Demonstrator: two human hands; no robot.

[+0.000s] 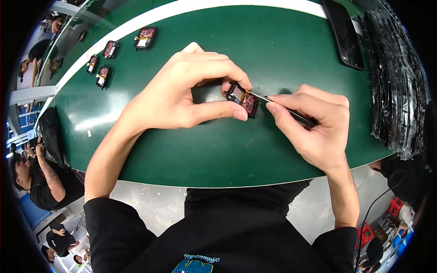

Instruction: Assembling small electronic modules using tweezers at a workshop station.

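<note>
- Fingers of the left hand (175,93) pinch a small black open device with red circuit board (242,98), partly hiding it.
- Right hand (314,127) grips a thin dark tool (282,107); its three-o'clock end is hidden.

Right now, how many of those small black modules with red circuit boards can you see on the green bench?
5. One small black module with a red circuit board is pinched in the left hand. Four lie at far left. Others may be hidden.

Left hand (182,91) fingers pinched, right hand (314,127) curled — forearms bare, converging
</note>
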